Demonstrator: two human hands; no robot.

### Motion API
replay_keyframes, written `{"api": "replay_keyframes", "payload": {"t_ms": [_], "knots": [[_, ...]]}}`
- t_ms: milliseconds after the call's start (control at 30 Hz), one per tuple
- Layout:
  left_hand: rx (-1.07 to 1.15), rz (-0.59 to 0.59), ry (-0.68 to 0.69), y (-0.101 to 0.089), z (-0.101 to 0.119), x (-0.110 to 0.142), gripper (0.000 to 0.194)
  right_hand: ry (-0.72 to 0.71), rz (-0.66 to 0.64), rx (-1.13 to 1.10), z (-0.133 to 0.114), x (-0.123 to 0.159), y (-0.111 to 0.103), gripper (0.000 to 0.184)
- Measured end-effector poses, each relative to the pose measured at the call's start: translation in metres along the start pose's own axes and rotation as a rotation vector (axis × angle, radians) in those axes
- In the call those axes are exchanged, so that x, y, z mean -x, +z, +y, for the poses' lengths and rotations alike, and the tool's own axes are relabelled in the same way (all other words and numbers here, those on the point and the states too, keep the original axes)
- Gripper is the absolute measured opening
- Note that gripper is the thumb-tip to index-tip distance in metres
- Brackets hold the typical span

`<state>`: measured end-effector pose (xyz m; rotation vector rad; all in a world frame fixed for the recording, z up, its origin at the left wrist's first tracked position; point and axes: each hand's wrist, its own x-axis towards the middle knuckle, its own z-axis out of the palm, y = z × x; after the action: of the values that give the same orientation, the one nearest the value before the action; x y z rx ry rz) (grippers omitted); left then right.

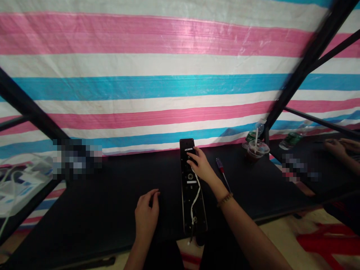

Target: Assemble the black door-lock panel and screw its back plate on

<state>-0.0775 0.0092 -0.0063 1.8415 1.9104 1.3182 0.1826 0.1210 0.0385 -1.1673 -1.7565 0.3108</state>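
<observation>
A long, narrow black panel, perhaps a door-lock plate, lies lengthwise on the black table. Along it runs a white cable, whose loose end hangs over the near edge. My right hand is over the panel's upper half, its fingers apart and the tips at or just above the surface. To the left of the panel, my left hand rests low over the table with curled fingers and the thumb near the index finger. Whatever may be between those fingertips is too small to name. A screwdriver with a purple and red handle lies right of the panel.
A plastic cup with a straw and dark drink stands at the back right, beside a clear bottle. Another bottle and another person's hands are on the neighbouring table. White cables sit at far left. Metal posts flank the table.
</observation>
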Motion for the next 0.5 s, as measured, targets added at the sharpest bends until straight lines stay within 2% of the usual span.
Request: {"api": "replay_keyframes", "payload": {"t_ms": [100,200,267,367,433,500], "knots": [[0.039,0.000,-0.046,-0.001,0.010,0.029,0.034,-0.017,0.015,-0.075,0.005,-0.007,0.015,0.019],[0.096,-0.070,0.021,-0.001,0.019,0.048,0.030,-0.053,0.057,-0.131,-0.003,-0.005,0.008,0.019],[0.125,-0.085,0.030,0.001,0.025,0.051,0.028,-0.106,0.085,-0.143,-0.024,-0.002,-0.007,0.021],[0.160,-0.079,0.015,0.008,0.038,0.040,0.026,-0.220,0.145,-0.130,-0.073,0.010,-0.040,0.022],[0.179,-0.109,0.065,0.018,0.050,0.026,0.027,-0.265,0.218,-0.116,-0.107,0.029,-0.064,0.020],[0.178,-0.145,0.148,0.031,0.064,0.007,0.029,-0.250,0.316,-0.121,-0.130,0.055,-0.089,0.014]]}}
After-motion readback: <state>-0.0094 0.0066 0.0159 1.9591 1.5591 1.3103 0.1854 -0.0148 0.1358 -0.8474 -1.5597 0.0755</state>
